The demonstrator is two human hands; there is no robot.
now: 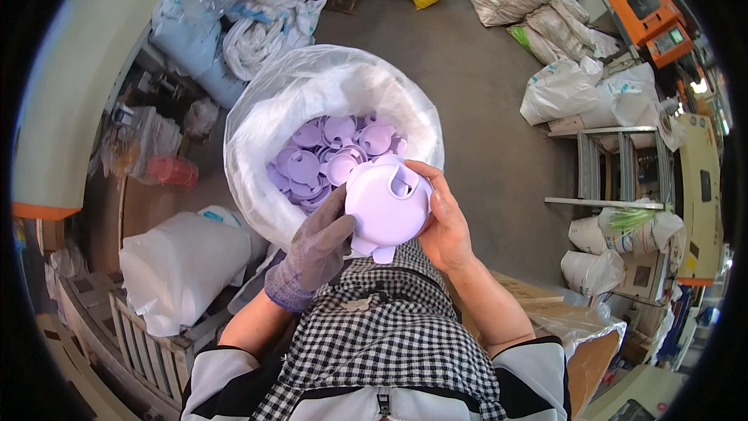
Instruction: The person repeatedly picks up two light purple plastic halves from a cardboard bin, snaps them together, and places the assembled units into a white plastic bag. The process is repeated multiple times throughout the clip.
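A cream machine (86, 86) stands well to the left of the hands. Just beyond the hands, a clear bag (251, 109) gapes open, white inside. A checked apron (389, 335) lies nearer the body, below them. Farther off to their right, a white sack (623, 97) carries bluish marks, too small to read, and beyond it sits an orange panel (635, 0).

The left hand (315, 248), in a grey glove, is half curled, gripping the near left edge of a lilac lid (382, 222). The bare right hand (446, 226) cups the opposite edge, fingers bent round it. Both are clamped on the lid between them, above the bag's near rim; whether it is one piece or a stack, I cannot tell. Loose lids (304, 165) lie heaped inside the bag. Smallest is the panel's green screen (676, 34), its writing unreadable.
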